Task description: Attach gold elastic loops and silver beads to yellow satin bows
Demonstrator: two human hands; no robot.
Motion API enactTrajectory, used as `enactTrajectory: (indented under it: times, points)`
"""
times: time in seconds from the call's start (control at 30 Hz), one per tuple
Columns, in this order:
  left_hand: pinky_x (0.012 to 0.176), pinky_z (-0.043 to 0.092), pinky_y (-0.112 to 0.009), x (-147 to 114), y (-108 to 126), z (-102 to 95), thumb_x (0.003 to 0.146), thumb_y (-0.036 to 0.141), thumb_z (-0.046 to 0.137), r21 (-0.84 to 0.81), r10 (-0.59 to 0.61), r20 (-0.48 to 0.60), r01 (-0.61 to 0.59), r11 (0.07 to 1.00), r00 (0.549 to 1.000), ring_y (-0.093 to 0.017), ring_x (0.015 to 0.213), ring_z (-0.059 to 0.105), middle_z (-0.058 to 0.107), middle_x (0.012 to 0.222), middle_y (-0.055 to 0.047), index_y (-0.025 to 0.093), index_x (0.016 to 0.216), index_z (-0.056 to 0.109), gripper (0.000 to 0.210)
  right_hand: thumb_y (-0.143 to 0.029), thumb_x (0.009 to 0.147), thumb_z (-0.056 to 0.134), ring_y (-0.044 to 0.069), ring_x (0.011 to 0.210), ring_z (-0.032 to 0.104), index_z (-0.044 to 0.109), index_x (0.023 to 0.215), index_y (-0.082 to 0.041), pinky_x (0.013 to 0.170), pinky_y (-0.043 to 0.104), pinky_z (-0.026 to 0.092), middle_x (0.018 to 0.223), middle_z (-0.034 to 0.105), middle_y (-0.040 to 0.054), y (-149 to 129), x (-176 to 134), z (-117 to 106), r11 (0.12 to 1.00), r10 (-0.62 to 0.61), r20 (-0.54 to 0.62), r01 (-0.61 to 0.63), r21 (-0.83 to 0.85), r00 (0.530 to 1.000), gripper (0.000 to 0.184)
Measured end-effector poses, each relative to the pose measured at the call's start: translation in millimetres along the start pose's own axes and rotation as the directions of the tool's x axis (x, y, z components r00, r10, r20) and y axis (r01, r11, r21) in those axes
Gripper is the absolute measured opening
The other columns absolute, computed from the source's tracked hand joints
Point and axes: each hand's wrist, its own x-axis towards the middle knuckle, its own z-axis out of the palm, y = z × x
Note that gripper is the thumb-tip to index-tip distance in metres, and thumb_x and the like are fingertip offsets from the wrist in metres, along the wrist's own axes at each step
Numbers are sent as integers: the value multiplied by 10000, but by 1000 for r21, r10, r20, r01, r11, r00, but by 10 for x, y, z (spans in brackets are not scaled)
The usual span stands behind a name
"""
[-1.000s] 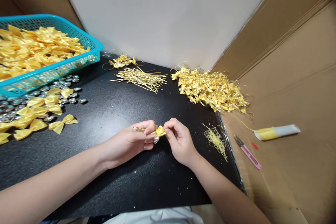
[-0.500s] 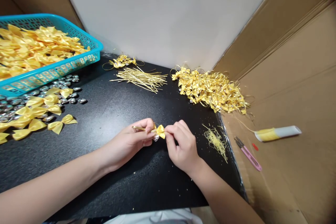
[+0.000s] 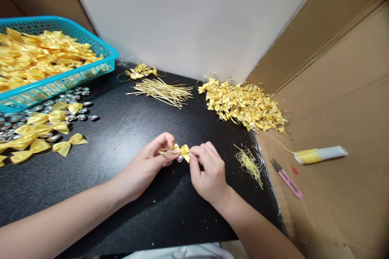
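Between my hands, above the black table, is a yellow satin bow [image 3: 184, 150] with a silver bead [image 3: 180, 158] hanging just below it. A loop of gold cord [image 3: 165, 151] runs from the bow across the fingers of my left hand [image 3: 156, 156]. That hand is closed, thumb and fingertips pinching the bow's left side and the cord. My right hand [image 3: 209, 170] is closed at the bow's right edge, thumb and forefinger pinched together there. Whether those fingertips hold the ribbon or a thin thread, I cannot tell.
Yellow bows fill a blue basket [image 3: 75, 71] at the left; silver beads [image 3: 73, 97] and loose bows [image 3: 38, 145] lie before it. Cut gold cords [image 3: 164, 91] and finished bows [image 3: 243, 103] are piled behind. Thread scraps [image 3: 251, 164], pink snips [image 3: 287, 180] and a thread spool [image 3: 319, 155] are right.
My left fingers have shifted on the bow, and the gold cord loop now shows wider. My right hand has moved slightly left, still at the bow's right edge.
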Motion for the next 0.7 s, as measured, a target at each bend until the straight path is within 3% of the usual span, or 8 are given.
enactTrajectory:
  times: [0.17,0.37,0.7]
  points:
    - [609,334,-225,-8,9,19,714,240,739,-46,-37,-24,36,998,999,-108,640,440,531,649,66,218,779,438,309,-84,903,425,129,600,441,526,786,-189,570,263,372,656,509,-1,-28,-4,28,988,125,-9,-123,92,992,187]
    - [617,363,-214,-13,29,38,684,235,762,-123,-105,-23,101,987,994,-112,667,487,590,669,54,218,805,458,327,-161,889,467,106,571,428,544,796,-188,556,241,357,633,427,-42,-26,-65,88,884,386,89,-396,249,918,123]
    - [590,359,-207,-11,4,41,678,226,770,-137,-87,-56,79,987,995,-99,625,464,549,636,70,210,799,462,330,-250,911,475,105,585,420,537,807,-188,564,238,368,667,467,-32,-37,-119,189,705,548,175,-565,429,818,136]
